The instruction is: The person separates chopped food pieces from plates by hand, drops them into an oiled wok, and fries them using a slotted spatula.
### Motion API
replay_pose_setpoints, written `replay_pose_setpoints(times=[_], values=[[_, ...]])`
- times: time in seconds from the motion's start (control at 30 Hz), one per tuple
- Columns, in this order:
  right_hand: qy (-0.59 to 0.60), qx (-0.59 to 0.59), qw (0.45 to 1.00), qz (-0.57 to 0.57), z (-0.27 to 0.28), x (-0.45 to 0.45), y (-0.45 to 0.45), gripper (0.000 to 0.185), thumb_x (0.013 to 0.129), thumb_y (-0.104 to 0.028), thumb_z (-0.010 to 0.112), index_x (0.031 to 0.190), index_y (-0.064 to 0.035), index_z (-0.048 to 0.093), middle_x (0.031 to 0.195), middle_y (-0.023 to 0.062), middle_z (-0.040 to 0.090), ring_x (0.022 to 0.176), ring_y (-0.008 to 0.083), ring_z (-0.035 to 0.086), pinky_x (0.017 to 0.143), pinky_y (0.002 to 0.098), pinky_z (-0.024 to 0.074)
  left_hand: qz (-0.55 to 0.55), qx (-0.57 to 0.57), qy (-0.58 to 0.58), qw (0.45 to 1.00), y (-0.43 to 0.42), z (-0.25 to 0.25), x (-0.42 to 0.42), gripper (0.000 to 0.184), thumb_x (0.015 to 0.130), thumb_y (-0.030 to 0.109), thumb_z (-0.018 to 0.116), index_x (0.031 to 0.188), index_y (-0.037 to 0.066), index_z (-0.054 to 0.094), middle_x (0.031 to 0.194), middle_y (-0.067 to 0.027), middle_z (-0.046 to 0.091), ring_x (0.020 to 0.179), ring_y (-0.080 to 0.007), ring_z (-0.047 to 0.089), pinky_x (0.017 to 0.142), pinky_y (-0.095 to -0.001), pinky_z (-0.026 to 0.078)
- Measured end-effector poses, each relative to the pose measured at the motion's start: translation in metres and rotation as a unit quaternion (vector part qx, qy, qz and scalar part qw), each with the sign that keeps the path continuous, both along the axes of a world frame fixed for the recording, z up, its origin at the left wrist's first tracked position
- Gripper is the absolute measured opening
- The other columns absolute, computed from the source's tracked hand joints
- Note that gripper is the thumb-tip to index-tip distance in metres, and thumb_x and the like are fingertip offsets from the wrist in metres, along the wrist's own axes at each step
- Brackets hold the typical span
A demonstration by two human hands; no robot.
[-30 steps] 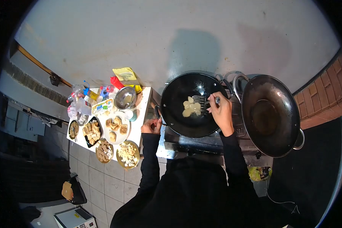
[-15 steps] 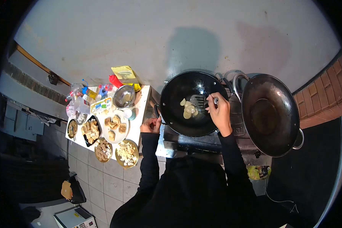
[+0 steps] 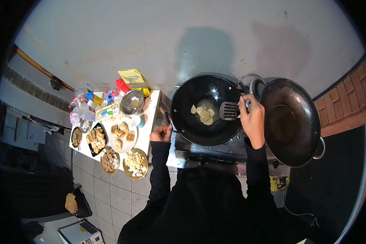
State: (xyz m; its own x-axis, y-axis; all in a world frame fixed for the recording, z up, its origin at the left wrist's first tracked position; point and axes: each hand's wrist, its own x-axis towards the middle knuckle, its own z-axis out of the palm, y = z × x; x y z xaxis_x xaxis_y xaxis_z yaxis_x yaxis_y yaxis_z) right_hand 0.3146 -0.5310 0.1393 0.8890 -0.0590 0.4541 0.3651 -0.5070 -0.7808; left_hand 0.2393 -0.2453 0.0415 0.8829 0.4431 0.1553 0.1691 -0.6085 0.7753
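A black wok point(image 3: 195, 132) sits on the stove point(image 3: 207, 152), with several pale round slices point(image 3: 205, 115) in a little liquid at its middle. My right hand point(image 3: 253, 122) is closed around the handle of a slotted spatula point(image 3: 228, 111). The spatula's dark head is over the right side of the wok, apart from the slices. At the wok's left edge, my left hand point(image 3: 161, 133) is closed on the wok's loop handle point(image 3: 167, 118).
A second, larger wok point(image 3: 288, 122) stands close on the right. The white table point(image 3: 144, 136) at left carries a metal bowl point(image 3: 132, 102), a plate point(image 3: 128, 144) of browned pieces, several dishes of chopped food and bottles. A wall point(image 3: 150, 44) rises behind the stove.
My right hand has moved right with the spatula, drawing its head away from the slices. The slices lie more spread out. My left hand stays at the wok's handle.
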Motion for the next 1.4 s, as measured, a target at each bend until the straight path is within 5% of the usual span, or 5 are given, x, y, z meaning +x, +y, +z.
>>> replay_pose_setpoints(times=[0.2, 0.37, 0.5, 0.7, 1.4], values=[[0.019, -0.039, 0.999, 0.002, 0.013, 0.006, -0.004, 0.014, 0.087, -0.01, 0.058, 0.081, 0.0016, 0.053, 0.068, 0.022, 0.055, 0.063, 0.0405, 0.055, 0.056, 0.0431, 0.0415, -0.013, 0.007, -0.094, 0.995, 0.001, -0.007, 0.002, 0.029, 0.08, 0.028, 0.073, 0.073, 0.0, 0.066, 0.052, -0.0012, 0.048, 0.045, -0.0083, 0.041, 0.044, -0.0258, 0.033], [0.0, -0.1, 0.995, -0.007, -0.026, 0.029, 0.01, 0.016, 0.087, -0.013, 0.058, 0.084, 0.0018, 0.053, 0.071, 0.0241, 0.057, 0.067, 0.0437, 0.056, 0.057, 0.0458, 0.0422, -0.006, 0.009, -0.017, 1.0, -0.001, 0.001, 0.0, 0.026, 0.082, 0.027, 0.07, 0.079, 0.001, 0.068, 0.06, -0.0057, 0.057, 0.055, -0.0147, 0.052, 0.055, -0.0287, 0.043], [0.12, 0.12, 0.979, 0.115, -0.047, 0.033, 0.034, 0.015, 0.091, -0.012, 0.055, 0.088, 0.0028, 0.053, 0.072, 0.017, 0.062, 0.057, 0.022, 0.066, 0.048, 0.03, 0.0476, -0.007, 0.017, -0.025, 1.0, 0.001, -0.003, 0.002, 0.028, 0.081, 0.028, 0.071, 0.078, 0.0, 0.068, 0.06, -0.0058, 0.058, 0.055, -0.0151, 0.052, 0.055, -0.0291, 0.043], [0.034, 0.098, 0.985, 0.136, -0.013, 0.025, 0.034, 0.012, 0.091, -0.009, 0.056, 0.089, 0.0029, 0.053, 0.073, 0.014, 0.062, 0.055, 0.0195, 0.065, 0.047, 0.0277, 0.0473, -0.016, 0.005, -0.083, 0.996, 0.001, -0.007, 0.001, 0.029, 0.08, 0.027, 0.072, 0.072, 0.0, 0.065, 0.056, -0.0046, 0.051, 0.047, -0.0118, 0.045, 0.046, -0.0281, 0.036], [-0.083, -0.019, 0.984, 0.157, -0.001, 0.005, 0.004, 0.007, 0.085, 0.001, 0.057, 0.09, 0.0011, 0.052, 0.083, 0.0148, 0.058, 0.069, 0.0328, 0.057, 0.06, 0.0346, 0.044, -0.001, 0.001, -0.018, 1.0, 0.0, -0.003, 0.0, 0.03, 0.08, 0.029, 0.072, 0.081, -0.001, 0.069, 0.059, -0.0057, 0.057, 0.054, -0.0137, 0.051, 0.054, -0.028, 0.042]])
